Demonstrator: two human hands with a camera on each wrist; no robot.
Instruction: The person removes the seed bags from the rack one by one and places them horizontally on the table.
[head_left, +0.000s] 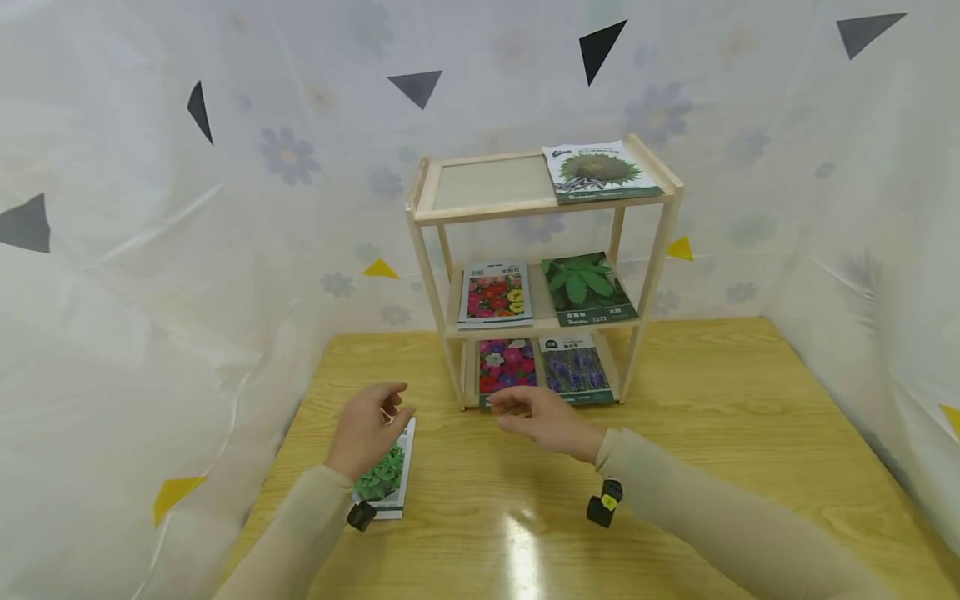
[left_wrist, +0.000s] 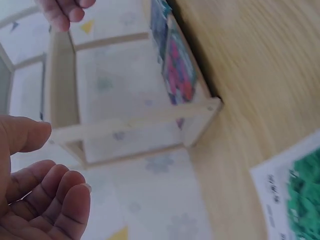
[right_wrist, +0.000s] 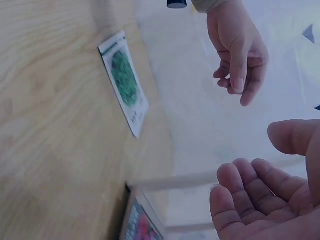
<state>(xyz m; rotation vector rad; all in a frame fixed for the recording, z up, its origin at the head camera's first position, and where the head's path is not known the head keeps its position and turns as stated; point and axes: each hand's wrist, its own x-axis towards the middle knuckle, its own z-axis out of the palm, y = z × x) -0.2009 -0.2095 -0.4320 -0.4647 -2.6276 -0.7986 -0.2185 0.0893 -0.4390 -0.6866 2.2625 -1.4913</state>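
My left hand (head_left: 367, 429) hovers above a seed packet (head_left: 386, 483) with a green leafy picture, which lies on the table at the left; part of it is hidden behind the wrist. Loosely bent fingers hold nothing there. In front of the wooden rack (head_left: 487, 215), my right hand (head_left: 551, 421) is in the air, also with nothing between thumb and fingers. The right wrist view shows that green packet (right_wrist: 125, 80) flat on the table, apart from both hands. Behind the right hand, the lower shelf bears a pink-flower packet (head_left: 506, 365) and a purple-flower packet (head_left: 576, 371).
On the middle shelf lie a red-and-yellow-flower packet (head_left: 495, 296) and a green-leaf packet (head_left: 588, 287). A sunflower-head packet (head_left: 600, 171) rests on the top shelf's right side. White patterned sheeting (head_left: 225, 250) encloses the wooden table (head_left: 735, 400) at the back and sides.
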